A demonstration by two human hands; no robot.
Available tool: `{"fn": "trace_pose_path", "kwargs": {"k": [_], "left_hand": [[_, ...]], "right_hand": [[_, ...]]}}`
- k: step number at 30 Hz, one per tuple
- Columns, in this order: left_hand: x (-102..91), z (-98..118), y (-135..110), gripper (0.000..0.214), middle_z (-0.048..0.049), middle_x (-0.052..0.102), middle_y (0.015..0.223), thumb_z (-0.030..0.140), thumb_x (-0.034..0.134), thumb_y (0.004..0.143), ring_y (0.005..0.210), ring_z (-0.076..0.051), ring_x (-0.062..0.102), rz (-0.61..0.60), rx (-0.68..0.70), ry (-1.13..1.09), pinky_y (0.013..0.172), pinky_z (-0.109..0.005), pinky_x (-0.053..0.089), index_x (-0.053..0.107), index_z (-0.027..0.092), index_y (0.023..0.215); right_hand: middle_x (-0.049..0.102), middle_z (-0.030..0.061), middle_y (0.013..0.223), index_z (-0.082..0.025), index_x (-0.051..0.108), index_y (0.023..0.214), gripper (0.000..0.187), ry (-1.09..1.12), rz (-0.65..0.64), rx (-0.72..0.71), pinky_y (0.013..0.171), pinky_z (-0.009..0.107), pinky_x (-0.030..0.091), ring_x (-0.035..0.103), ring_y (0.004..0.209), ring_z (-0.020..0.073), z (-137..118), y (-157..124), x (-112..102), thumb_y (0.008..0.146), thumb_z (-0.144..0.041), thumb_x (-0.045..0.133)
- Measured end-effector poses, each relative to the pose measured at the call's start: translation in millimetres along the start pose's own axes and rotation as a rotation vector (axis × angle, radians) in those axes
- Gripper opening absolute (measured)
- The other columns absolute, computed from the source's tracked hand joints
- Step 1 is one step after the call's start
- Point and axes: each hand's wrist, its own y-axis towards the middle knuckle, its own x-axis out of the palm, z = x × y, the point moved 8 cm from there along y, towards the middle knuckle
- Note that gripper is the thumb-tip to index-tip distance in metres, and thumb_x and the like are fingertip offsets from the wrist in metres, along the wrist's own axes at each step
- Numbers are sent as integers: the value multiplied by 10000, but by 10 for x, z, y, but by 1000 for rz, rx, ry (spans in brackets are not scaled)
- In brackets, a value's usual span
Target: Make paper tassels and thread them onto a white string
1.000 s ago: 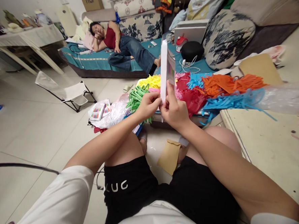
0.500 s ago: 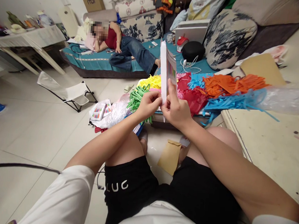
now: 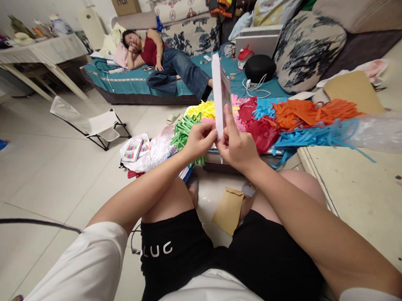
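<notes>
Upright between my hands is a flat white packet (image 3: 218, 90), seen nearly edge-on, with a coloured print on its right face. The fingers of my left hand (image 3: 200, 141) pinch its lower near edge. My right hand (image 3: 238, 147) grips the printed side low down, its index finger pointing up along the face. Behind the hands lie bundles of cut paper strips: green strips (image 3: 185, 129), yellow strips (image 3: 202, 109), red strips (image 3: 261, 134), orange strips (image 3: 308, 114) and blue strips (image 3: 304, 137).
Printed packets (image 3: 133, 149) and clear plastic (image 3: 158, 154) lie at the left. A brown envelope (image 3: 228, 211) is on the floor between my feet. A pale tabletop (image 3: 365, 197) stands at right, a folding chair (image 3: 99, 121) at left. A person (image 3: 155, 52) lies on the sofa (image 3: 116, 84).
The packet's top has tilted slightly to the left. Both hands keep nearly the same place and grip.
</notes>
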Motion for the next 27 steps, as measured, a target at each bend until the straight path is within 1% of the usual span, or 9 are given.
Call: {"fn": "trace_pose_path", "kwargs": {"k": [5, 8, 13, 18, 21, 22, 24, 26, 27], "left_hand": [[37, -22, 16, 370, 20, 521, 627, 309, 694, 950, 626, -136, 454, -34, -21, -52, 642, -297, 366, 485, 233, 654], [35, -10, 12, 370, 16, 513, 620, 297, 681, 934, 635, -136, 440, -39, -31, -33, 636, -292, 367, 465, 233, 640], [25, 5, 9, 352, 8, 537, 627, 335, 662, 938, 635, -133, 458, -45, 25, -34, 637, -287, 383, 502, 226, 645], [2, -51, 39, 484, 24, 488, 587, 447, 757, 981, 591, -117, 421, -29, 106, -30, 589, -276, 319, 506, 219, 635], [2, -64, 49, 566, 34, 469, 581, 511, 826, 992, 563, -97, 390, -18, 132, -34, 560, -264, 289, 508, 211, 632], [10, -78, 51, 592, 33, 487, 589, 561, 837, 1003, 558, -95, 407, -20, 125, -58, 553, -259, 311, 523, 210, 643], [53, -137, 56, 633, 23, 547, 623, 704, 820, 1022, 553, -107, 495, -61, 75, -164, 554, -261, 416, 573, 216, 703], [99, -198, 63, 623, 15, 620, 694, 811, 799, 1011, 578, -134, 603, -121, 30, -280, 593, -290, 544, 641, 233, 840], [101, -204, 70, 601, 12, 653, 748, 830, 809, 998, 605, -145, 645, -141, 41, -298, 623, -304, 589, 678, 245, 943]], "right_hand": [[856, 187, 1145, -92, 215, 1937, 919, -11, 10, -33, 813, 392, 630, 752, 793, 274, -3, -8, -1, 1069, -167, 508], [858, 189, 1112, -68, 230, 1929, 907, -5, -4, -29, 820, 408, 637, 748, 788, 283, -4, -15, 14, 1071, -173, 504], [861, 170, 1089, -71, 211, 1932, 919, -17, -9, -43, 810, 393, 628, 750, 795, 277, -19, -19, 15, 1067, -169, 504], [860, 153, 1074, -83, 134, 1950, 938, -57, -38, -27, 807, 393, 639, 755, 807, 282, -30, -15, 3, 1086, -178, 485], [850, 128, 1021, -97, 170, 1954, 931, -20, -37, -16, 801, 393, 633, 750, 804, 277, -24, -12, 23, 1087, -182, 497], [842, 114, 993, -110, 192, 1954, 926, 16, -17, -2, 797, 388, 629, 741, 789, 267, -3, -8, 27, 1084, -178, 502], [819, 77, 931, -144, 226, 1954, 913, 119, 42, 44, 776, 372, 616, 704, 736, 240, 78, 4, 25, 1085, -168, 503], [801, 48, 903, -189, 247, 1955, 891, 239, 93, 86, 738, 356, 597, 649, 675, 212, 190, 18, 18, 1102, -176, 503], [801, 39, 913, -214, 256, 1954, 877, 291, 105, 93, 721, 352, 586, 619, 650, 200, 243, 28, 12, 1115, -189, 510]]}}
